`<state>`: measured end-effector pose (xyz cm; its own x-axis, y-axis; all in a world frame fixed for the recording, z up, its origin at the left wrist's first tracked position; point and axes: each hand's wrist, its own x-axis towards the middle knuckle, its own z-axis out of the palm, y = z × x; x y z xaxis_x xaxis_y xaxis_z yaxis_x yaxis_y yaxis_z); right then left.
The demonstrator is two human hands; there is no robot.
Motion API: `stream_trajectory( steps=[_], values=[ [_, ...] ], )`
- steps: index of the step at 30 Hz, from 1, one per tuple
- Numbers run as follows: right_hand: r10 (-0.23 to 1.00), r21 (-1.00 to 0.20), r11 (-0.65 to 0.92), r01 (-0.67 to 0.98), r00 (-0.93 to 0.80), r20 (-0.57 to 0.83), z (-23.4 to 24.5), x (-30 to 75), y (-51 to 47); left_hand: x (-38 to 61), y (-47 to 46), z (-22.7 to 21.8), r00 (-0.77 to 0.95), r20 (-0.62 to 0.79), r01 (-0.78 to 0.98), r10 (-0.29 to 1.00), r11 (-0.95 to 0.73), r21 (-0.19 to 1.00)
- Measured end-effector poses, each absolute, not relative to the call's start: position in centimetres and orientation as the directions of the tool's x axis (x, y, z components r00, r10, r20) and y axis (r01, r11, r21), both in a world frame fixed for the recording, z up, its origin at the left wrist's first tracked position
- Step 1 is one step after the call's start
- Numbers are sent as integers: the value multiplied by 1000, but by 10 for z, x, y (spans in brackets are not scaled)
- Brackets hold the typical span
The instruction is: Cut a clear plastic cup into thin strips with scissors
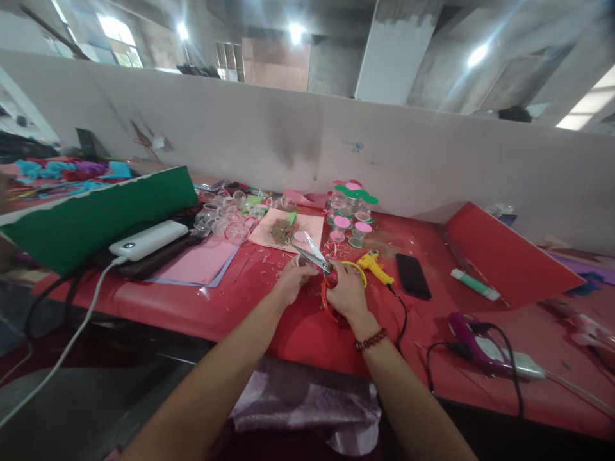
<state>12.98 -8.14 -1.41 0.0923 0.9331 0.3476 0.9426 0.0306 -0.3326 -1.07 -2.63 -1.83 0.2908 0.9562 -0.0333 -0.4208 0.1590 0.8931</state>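
My right hand grips a pair of scissors with orange and yellow handles. The blades are spread apart and point up and left. Close beside them, my left hand is closed, thumb and fingers pinching at the lower blade's side; what it holds is too small and hidden to name. Beyond the blades lies a pale pink sheet with a brownish, messy patch and a small pink disc. A yellow hot glue gun rests just right of my right hand.
Clear plastic cups are heaped at the back left. Several cups topped with pink and green discs stand behind the sheet. Pink paper, a white power bank, a black phone, a glue stick and a purple power strip lie around.
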Motion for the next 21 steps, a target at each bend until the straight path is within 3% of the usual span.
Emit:
stream_trajectory(
  steps=[9, 21],
  values=[
    [935, -344, 56, 937, 71, 347, -14, 129, -82, -10, -26, -15, 229, -14, -471, 973, 124, 873],
    [926, -326, 48, 944, 81, 369, -12, 129, -83, -10, -29, -14, 275, -36, -420, 961, 154, 894]
  ],
)
